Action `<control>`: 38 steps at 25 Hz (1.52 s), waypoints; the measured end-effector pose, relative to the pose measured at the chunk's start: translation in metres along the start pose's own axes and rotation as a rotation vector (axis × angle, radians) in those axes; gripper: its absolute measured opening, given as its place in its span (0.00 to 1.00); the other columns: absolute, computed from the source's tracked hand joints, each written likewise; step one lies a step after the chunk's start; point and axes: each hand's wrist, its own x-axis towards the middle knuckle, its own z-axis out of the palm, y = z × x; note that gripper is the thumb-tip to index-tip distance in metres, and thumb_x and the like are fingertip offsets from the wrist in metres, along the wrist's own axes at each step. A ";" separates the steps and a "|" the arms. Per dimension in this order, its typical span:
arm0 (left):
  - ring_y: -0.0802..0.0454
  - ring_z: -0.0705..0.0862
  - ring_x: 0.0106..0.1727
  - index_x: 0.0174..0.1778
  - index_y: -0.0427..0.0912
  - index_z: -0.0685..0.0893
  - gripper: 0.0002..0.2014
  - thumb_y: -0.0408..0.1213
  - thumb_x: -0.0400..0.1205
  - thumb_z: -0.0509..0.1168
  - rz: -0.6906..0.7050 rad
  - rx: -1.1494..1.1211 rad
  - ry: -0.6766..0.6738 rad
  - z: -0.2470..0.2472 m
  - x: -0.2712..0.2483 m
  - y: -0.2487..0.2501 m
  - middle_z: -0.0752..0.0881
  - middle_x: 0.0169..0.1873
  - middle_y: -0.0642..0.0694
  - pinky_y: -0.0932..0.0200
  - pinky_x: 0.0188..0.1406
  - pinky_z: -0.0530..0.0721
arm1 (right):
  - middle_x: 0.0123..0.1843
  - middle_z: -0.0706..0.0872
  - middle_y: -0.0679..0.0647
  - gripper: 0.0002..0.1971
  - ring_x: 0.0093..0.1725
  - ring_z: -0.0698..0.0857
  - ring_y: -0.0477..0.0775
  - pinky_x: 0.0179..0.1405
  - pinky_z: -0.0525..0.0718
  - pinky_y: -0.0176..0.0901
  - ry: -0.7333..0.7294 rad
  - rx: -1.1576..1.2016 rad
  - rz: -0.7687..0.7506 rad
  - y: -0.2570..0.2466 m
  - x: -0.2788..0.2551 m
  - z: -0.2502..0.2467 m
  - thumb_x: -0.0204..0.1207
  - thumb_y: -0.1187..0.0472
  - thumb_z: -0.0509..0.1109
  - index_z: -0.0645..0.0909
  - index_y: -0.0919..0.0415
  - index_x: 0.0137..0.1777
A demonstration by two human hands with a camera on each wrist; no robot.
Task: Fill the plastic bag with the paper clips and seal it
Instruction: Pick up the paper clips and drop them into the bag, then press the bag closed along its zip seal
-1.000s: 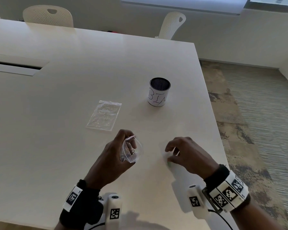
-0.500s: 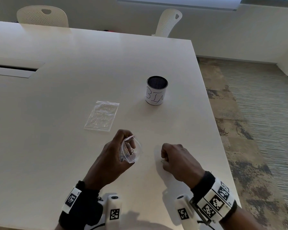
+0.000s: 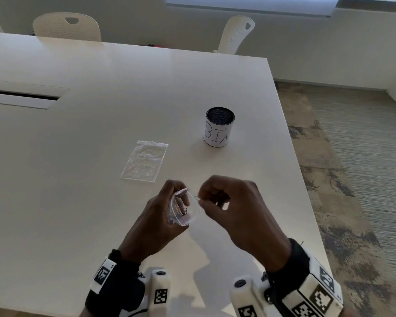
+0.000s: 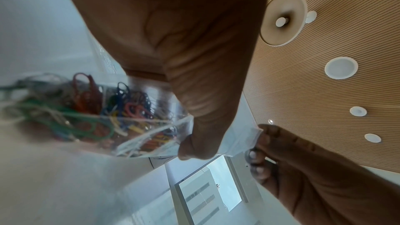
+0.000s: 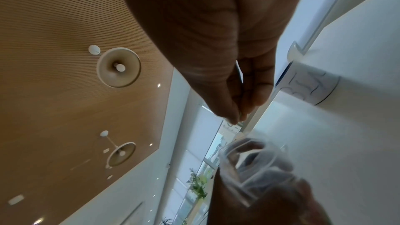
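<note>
The left hand (image 3: 157,221) holds a small clear plastic bag (image 3: 186,210) above the near part of the white table (image 3: 101,124), fingers and thumb curled round it so that its mouth gapes toward the right hand (image 3: 234,209). In the left wrist view the bag (image 4: 138,122) lies against the palm and under the thumb, and a tangle of coloured paper clips (image 4: 86,109) in green, red, blue and yellow sits in its lower part. The right hand is just beside the bag's open rim, thumb and forefinger pressed together on a single paper clip (image 3: 196,198) right at the mouth; the right wrist view shows the fingertips (image 5: 234,117) pinched close above the open bag (image 5: 253,165), though the clip itself is too small to make out there. Farther out on the table, to the left of the hands, a second clear zip bag (image 3: 144,161) lies flat. Well apart from it to the right stands a dark mesh cup (image 3: 219,127) wrapped in white paper with handwriting on it. Two white chairs (image 3: 66,27) stand at the far edge.
</note>
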 end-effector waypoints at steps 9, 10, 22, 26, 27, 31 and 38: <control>0.49 0.91 0.44 0.64 0.52 0.75 0.29 0.28 0.75 0.82 -0.003 -0.050 0.051 -0.001 0.000 -0.005 0.90 0.46 0.50 0.61 0.40 0.89 | 0.33 0.86 0.40 0.12 0.31 0.82 0.41 0.34 0.77 0.32 -0.215 -0.160 -0.062 -0.015 0.004 0.015 0.77 0.46 0.79 0.87 0.44 0.58; 0.49 0.90 0.45 0.63 0.51 0.75 0.29 0.27 0.74 0.82 -0.006 -0.060 0.078 -0.001 0.000 -0.005 0.90 0.47 0.50 0.62 0.42 0.89 | 0.32 0.86 0.41 0.16 0.30 0.81 0.41 0.33 0.75 0.32 -0.278 -0.229 -0.043 -0.017 0.002 0.017 0.76 0.41 0.78 0.85 0.41 0.61; 0.50 0.91 0.62 0.79 0.51 0.75 0.28 0.54 0.83 0.71 -0.046 -0.291 0.233 -0.012 -0.003 -0.013 0.89 0.60 0.49 0.63 0.61 0.87 | 0.38 0.89 0.51 0.04 0.38 0.88 0.54 0.41 0.88 0.55 -0.090 -0.189 -0.129 0.005 0.031 0.011 0.80 0.59 0.74 0.85 0.55 0.43; 0.55 0.92 0.50 0.58 0.38 0.87 0.09 0.39 0.86 0.74 -0.026 -0.378 0.356 -0.011 0.003 -0.005 0.94 0.47 0.46 0.66 0.56 0.87 | 0.37 0.90 0.51 0.05 0.38 0.90 0.51 0.43 0.89 0.54 -0.083 -0.086 -0.184 0.012 0.038 -0.006 0.80 0.66 0.74 0.85 0.59 0.43; 0.56 0.92 0.48 0.52 0.37 0.89 0.07 0.37 0.84 0.74 -0.026 -0.361 0.370 -0.011 0.005 -0.002 0.94 0.45 0.47 0.67 0.55 0.86 | 0.37 0.90 0.50 0.05 0.39 0.90 0.49 0.44 0.89 0.52 -0.087 -0.083 -0.201 0.012 0.038 -0.012 0.81 0.66 0.74 0.85 0.59 0.43; 0.51 0.93 0.47 0.45 0.43 0.92 0.02 0.37 0.82 0.75 0.027 -0.252 0.404 -0.015 0.008 0.008 0.95 0.42 0.46 0.63 0.56 0.88 | 0.38 0.91 0.46 0.04 0.40 0.90 0.46 0.46 0.89 0.45 -0.119 -0.137 -0.212 0.014 0.032 -0.033 0.79 0.66 0.77 0.88 0.57 0.43; 0.50 0.95 0.41 0.46 0.46 0.93 0.03 0.33 0.84 0.76 -0.014 -0.219 0.177 -0.006 0.013 0.020 0.95 0.36 0.47 0.49 0.53 0.93 | 0.42 0.94 0.56 0.04 0.44 0.93 0.56 0.53 0.91 0.47 -0.132 0.172 0.051 0.046 0.016 -0.048 0.77 0.69 0.79 0.90 0.59 0.44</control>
